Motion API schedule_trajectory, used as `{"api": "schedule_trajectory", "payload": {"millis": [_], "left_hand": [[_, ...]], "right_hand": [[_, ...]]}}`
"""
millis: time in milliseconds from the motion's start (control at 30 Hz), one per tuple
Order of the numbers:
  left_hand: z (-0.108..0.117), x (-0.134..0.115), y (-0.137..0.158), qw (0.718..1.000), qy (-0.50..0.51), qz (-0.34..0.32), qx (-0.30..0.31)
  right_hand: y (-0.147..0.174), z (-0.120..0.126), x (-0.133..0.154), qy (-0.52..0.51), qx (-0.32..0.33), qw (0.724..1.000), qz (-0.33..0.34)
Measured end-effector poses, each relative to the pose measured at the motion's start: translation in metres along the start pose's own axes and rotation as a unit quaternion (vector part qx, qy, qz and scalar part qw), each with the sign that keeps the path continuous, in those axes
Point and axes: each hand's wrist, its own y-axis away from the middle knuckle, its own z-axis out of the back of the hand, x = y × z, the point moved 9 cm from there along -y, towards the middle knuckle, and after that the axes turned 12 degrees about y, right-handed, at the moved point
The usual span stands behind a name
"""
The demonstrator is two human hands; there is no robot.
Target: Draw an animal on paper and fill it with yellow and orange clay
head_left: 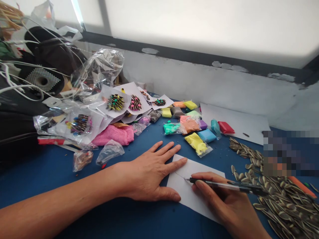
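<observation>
A small white sheet of paper [196,194] lies on the blue tabletop. My left hand [152,172] rests flat with fingers spread, its index finger and thumb on the paper's left edge. In my right hand [224,202] a black pen [221,185] is gripped, its tip touching the paper. A short, thin drawn line shows on the sheet near the tip. Just beyond the paper sit packets of coloured clay, among them a yellow packet [198,143] and a blue packet [207,135].
Many striped sunflower seeds [286,199] are heaped at the right. A larger white sheet [236,119] lies behind them. Papers bearing seed-and-clay figures [116,103], a pink cloth [114,134] and clear plastic wrappers [109,152] cover the left back. Bags and cables [42,79] crowd the far left.
</observation>
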Motion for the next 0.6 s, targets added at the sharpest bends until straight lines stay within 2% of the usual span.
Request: {"api": "schedule_trajectory", "payload": {"millis": [133, 300, 600], "left_hand": [[-0.0003, 0.0008, 0.0004, 1.000, -0.002, 0.004, 0.002], [0.0001, 0.0009, -0.0002, 1.000, 0.003, 0.010, 0.005], [-0.0004, 0.0001, 0.0004, 0.999, 0.006, 0.027, 0.024]], "right_hand": [[0.0003, 0.0017, 0.0033, -0.003, -0.018, 1.000, 0.023], [0.0010, 0.0031, 0.0018, -0.043, -0.030, 0.999, 0.015], [0.0010, 0.0015, 0.0040, -0.009, -0.032, 0.999, 0.040]]}}
